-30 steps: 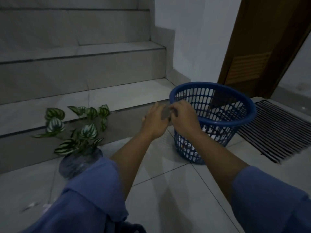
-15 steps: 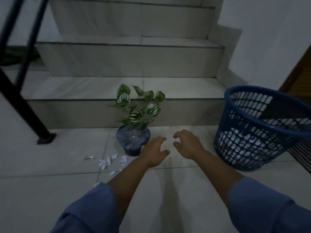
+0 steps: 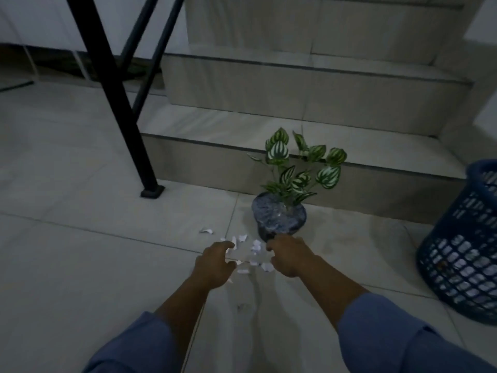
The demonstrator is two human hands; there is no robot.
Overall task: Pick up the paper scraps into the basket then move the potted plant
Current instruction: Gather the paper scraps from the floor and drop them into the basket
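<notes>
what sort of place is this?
Probably the foot of an indoor staircase, likely a home: pale tiled steps, a black metal railing post, a blue plastic mesh basket on the tiled floor.

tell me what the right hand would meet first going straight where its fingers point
Probably the potted plant, at its pot's base: the right hand has its fingertips right there, though contact is unclear. The paper scraps lie just left of them.

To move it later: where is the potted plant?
Head view, right of centre: the potted plant stands before the lowest step, just beyond the right hand.
</notes>
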